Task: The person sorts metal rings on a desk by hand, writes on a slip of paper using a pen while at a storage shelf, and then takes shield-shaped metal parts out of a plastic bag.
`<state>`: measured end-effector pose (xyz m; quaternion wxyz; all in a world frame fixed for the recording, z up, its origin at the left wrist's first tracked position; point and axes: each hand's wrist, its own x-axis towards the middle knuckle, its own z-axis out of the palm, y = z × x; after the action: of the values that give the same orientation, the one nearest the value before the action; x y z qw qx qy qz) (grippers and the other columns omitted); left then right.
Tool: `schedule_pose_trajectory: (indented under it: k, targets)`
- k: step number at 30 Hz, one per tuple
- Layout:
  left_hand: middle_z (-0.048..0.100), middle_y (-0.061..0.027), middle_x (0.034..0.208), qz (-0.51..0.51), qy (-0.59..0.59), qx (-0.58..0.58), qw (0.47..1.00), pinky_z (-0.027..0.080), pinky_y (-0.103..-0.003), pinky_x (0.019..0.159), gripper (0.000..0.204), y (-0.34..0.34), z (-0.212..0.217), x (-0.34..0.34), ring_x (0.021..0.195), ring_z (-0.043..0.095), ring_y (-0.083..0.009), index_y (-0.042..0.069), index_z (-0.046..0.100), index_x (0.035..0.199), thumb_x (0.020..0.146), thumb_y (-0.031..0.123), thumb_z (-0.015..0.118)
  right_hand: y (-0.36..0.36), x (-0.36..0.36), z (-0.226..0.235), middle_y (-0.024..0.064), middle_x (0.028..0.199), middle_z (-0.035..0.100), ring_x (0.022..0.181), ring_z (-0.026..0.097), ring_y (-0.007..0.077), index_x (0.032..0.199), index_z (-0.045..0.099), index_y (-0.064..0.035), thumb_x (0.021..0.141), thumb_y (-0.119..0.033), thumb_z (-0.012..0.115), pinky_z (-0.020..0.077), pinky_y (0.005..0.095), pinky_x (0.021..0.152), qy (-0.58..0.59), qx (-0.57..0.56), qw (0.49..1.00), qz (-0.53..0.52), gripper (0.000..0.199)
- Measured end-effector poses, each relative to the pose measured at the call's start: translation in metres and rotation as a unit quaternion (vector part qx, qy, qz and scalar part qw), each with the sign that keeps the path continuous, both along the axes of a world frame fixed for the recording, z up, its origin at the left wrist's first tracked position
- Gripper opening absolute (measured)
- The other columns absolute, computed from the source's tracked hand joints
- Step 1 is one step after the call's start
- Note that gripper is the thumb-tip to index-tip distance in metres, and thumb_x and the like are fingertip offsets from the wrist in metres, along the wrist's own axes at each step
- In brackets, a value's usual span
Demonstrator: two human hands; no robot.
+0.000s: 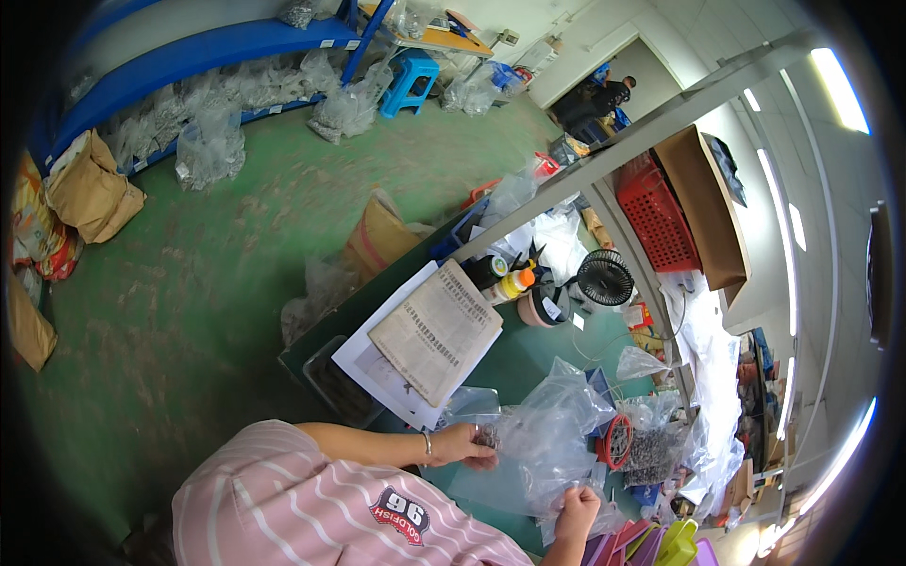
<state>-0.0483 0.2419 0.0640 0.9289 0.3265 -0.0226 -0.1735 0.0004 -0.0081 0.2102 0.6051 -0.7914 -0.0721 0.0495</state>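
Observation:
My left hand (464, 445), with a bangle at the wrist, is closed around a clump of small dark pieces (487, 436). Whether a small bag wraps those pieces I cannot tell. A large clear plastic bag (557, 424) spreads over the green table (557, 341) between my hands. Its lower edge is pinched in the closed fingers of my right hand (577, 509). Another clear bag (472, 404) lies just beyond my left hand. Close to the big bag's right side is a red round container (617, 441) with small grey parts in it.
Papers and a worn printed sack sheet (437, 330) cover the table's left end. Past them stand a yellow bottle (511, 286) with an orange cap and a black fan (605, 277). Coloured plastic bins (676, 545) sit at lower right. A metal frame holds a red basket (656, 217) overhead.

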Motion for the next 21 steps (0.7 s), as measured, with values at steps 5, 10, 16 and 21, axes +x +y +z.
schedule_pose_trajectory:
  k: [5,10,16,21]
  targets:
    - [0.065,-0.0106,0.093,0.042,-0.001,0.020,0.999,0.054,-0.030,0.073,0.019,0.027,0.000,-0.012,0.083,0.065,-0.0191,0.003,0.056,0.104,0.087,0.011,0.058,0.068,-0.014,0.020,0.0055,0.067,0.060,0.062,0.058,0.0161,0.086,0.057,0.0002,0.077,-0.004,0.065,0.0479,0.0270,0.062,0.058,0.096,0.992,0.056,0.012]
    - [0.064,-0.0090,0.093,0.026,-0.028,0.092,0.995,0.054,-0.029,0.067,0.018,0.040,0.009,-0.016,0.080,0.065,-0.0184,0.004,0.056,0.105,0.089,0.012,0.056,0.054,-0.012,0.019,0.0101,0.072,0.063,0.060,0.061,0.0195,0.094,0.058,0.0040,0.069,0.000,0.071,0.0515,0.0317,0.057,0.072,0.100,0.979,0.163,0.029]
    - [0.063,-0.0035,0.091,0.080,0.045,-0.012,0.996,0.053,-0.029,0.065,0.014,0.035,0.015,-0.010,0.077,0.062,-0.0142,0.008,0.057,0.102,0.091,0.015,0.052,0.052,-0.016,0.002,-0.0017,0.055,0.040,0.048,0.043,0.0144,0.071,0.044,-0.0124,0.085,-0.028,0.060,0.0387,0.0300,0.044,0.145,0.270,0.952,-0.007,0.026]
    - [0.063,-0.0031,0.092,0.116,0.029,-0.032,0.992,0.054,-0.033,0.069,0.009,0.032,0.000,-0.004,0.083,0.063,-0.0155,0.009,0.055,0.098,0.090,0.008,0.051,0.039,-0.013,-0.018,-0.0012,0.061,0.046,0.057,0.048,0.0147,0.081,0.051,-0.0096,0.090,-0.028,0.052,0.0412,0.0302,0.052,0.203,0.279,0.935,0.076,0.020]
